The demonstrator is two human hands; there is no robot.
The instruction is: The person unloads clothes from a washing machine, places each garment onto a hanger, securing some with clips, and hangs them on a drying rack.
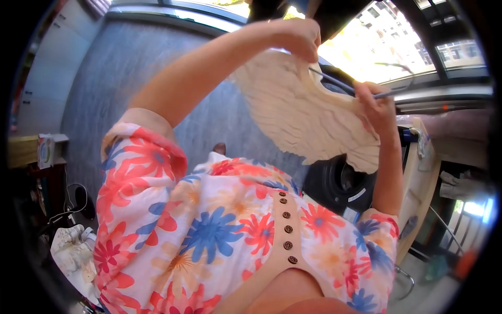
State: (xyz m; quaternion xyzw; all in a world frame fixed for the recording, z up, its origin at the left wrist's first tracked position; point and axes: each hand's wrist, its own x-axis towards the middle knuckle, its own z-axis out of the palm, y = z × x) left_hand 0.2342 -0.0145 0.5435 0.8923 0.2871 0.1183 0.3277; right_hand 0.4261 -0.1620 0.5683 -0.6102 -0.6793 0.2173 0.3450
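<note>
Cream crinkled-fabric garment (308,112), upper centre-right; likely light, soft, limp; best held by its smooth upper band. Left hand (300,39): fingers curled tight, apparently gripping band. Right hand (374,102): closed around slim grey hanger (342,85).

No lettering can be read; the white label (357,195) on the black appliance (320,179) is too small.

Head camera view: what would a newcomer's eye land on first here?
First, probably, the white fabric top with red, blue and peach flowers, filling the lower middle. Above it, a rippled cream cloth spreads between the raised left hand and the right hand, which grips a thin grey hanger. Bright glass window panes stand out at upper right.
</note>
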